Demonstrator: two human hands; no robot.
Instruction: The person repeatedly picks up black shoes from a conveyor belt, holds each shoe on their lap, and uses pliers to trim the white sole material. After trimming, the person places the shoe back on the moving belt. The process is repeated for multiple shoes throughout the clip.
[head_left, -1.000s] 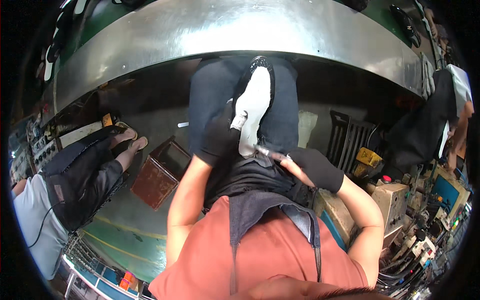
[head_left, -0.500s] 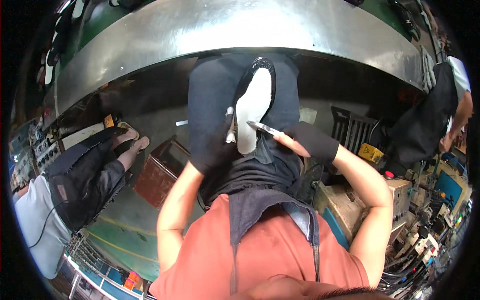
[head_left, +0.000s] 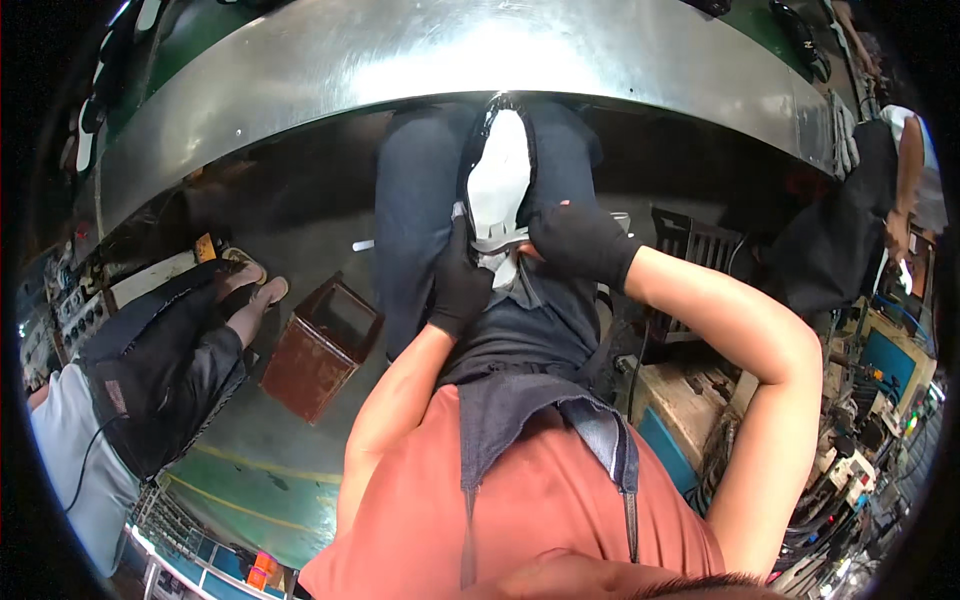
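Observation:
A black shoe (head_left: 469, 165) lies bottom up between my thighs, its long white underside (head_left: 500, 180) facing me and its shiny toe end under the metal bench's edge. My left hand (head_left: 462, 285), in a black fingerless glove, is closed on the shoe's near left side, thumb along the edge. My right hand (head_left: 580, 240), gloved the same way, is closed at the near end around a slim silver knife-like tool (head_left: 503, 240), which lies across the white underside. Its exact kind is unclear. Pale material (head_left: 503, 270) shows just below it, and my fingers partly hide the near end.
A curved metal bench (head_left: 300, 90) spans the front. At left are a brown box (head_left: 320, 350) and a seated person's legs (head_left: 170, 340). At right stand a dark slatted chair (head_left: 690, 250), machinery (head_left: 850, 460) and another person in dark clothing (head_left: 840, 240).
My right hand has moved left and forward, turning the tool across the shoe's near end. My left hand has shifted right. The shoe has moved slightly forward, its toe now reaching the bench edge.

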